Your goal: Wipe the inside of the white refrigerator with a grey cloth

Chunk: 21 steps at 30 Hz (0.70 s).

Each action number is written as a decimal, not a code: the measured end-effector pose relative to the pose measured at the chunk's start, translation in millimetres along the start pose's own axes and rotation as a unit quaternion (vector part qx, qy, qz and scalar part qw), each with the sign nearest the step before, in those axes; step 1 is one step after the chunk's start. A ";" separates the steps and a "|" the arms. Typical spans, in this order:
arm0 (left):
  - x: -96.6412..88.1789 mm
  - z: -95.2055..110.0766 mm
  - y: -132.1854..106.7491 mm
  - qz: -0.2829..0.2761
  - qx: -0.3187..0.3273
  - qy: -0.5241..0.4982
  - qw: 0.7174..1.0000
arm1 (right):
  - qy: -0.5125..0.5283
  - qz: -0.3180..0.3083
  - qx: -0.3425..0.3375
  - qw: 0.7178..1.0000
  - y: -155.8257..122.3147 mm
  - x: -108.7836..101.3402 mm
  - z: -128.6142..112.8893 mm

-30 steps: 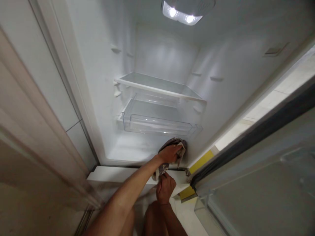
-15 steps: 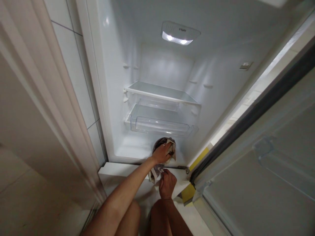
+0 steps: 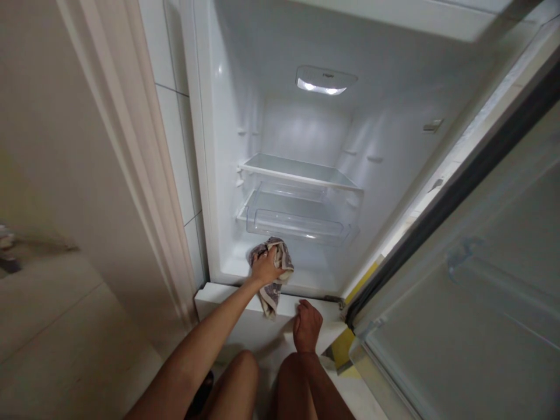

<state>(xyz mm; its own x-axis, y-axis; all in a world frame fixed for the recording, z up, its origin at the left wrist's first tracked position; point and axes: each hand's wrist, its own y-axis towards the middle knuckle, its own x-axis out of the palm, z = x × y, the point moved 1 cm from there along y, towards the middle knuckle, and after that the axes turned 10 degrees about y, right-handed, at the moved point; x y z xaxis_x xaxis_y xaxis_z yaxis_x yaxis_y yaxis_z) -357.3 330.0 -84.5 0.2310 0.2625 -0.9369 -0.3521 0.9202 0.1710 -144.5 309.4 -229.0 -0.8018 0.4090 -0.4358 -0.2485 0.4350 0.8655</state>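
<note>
Gripping the cloth (image 3: 284,258) with my left hand (image 3: 265,268), I see it on the fridge floor (image 3: 308,269), one end over the white ledge (image 3: 221,296); whether my right hand (image 3: 308,325) grips anything, I can't tell.

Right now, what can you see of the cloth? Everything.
The cloth looks like soft fabric, patterned in grey-brown and cream. It is bunched in loose folds on the fridge floor near the front edge, with a narrower end hanging past that edge over the white ledge. The left hand lies on top, hiding part of it; the right hand is apart from it.
</note>
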 end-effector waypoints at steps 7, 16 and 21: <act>-16.9 -43.2 9.1 0.008 -0.119 0.022 0.993 | 0.010 -0.011 -0.015 1.000 -2.4 -3.0 1.6; -45.7 -56.4 15.5 -0.003 -0.159 0.042 0.986 | 0.007 -0.008 -0.013 1.000 -4.2 -0.1 2.3; -48.7 -59.7 8.5 0.000 -0.147 0.050 0.988 | 0.013 -0.002 -0.031 0.999 -7.7 1.2 5.0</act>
<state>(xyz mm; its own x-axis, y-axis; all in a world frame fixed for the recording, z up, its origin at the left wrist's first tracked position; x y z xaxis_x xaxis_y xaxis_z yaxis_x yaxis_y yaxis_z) -425.7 307.8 -55.6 0.1458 0.2200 -0.9645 -0.6035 0.7924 0.0895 -140.9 310.6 -237.4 -0.8144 0.3867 -0.4326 -0.2833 0.3857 0.8781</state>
